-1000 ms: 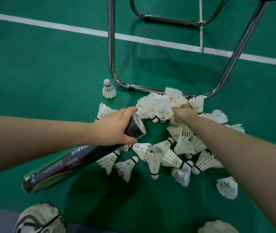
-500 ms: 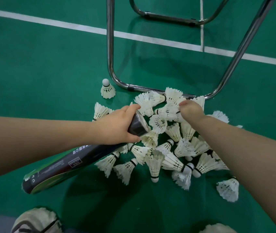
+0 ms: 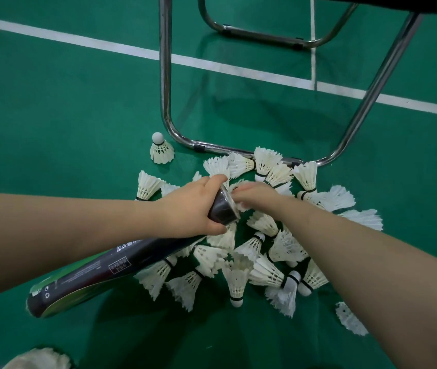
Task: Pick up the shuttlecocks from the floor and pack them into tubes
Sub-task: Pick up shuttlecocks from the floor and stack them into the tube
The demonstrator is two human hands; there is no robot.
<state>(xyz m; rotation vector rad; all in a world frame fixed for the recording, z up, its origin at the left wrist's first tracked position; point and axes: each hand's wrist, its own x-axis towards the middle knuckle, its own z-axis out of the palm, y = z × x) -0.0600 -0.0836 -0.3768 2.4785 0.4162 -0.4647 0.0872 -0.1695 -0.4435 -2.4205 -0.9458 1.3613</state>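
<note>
The left hand (image 3: 190, 209) is clamped round the dark tube (image 3: 100, 272) just behind its open mouth (image 3: 225, 209), thumb underneath and fingers over the top. The tube's long axis runs from the lower left of the frame, where its closed end hangs low above the green floor (image 3: 65, 115), up to the centre, so the mouth points right and a little upward. The right hand (image 3: 257, 195) meets it there, coming in from the right with its fingers bunched against the rim. A bit of white feather shows at the fingertips, but I cannot tell whether they pinch a shuttlecock or merely brush the heap. The two hands are all but touching at the mouth.

The shuttlecocks (image 3: 262, 272) lie in a loose pile directly under and to the right of the hands, corks pointing every way. The right hand is plainly the nearer one for fetching.

I would judge that anything going in must travel along that slanted axis, down and to the left, cork first.

Room is tight above, where the chair frame (image 3: 165, 75) bends across the top of the pile; one lone shuttlecock (image 3: 161, 150) stands just left of it, and another stray (image 3: 350, 318) lies lower right. The left and bottom of the frame offer open floor.
</note>
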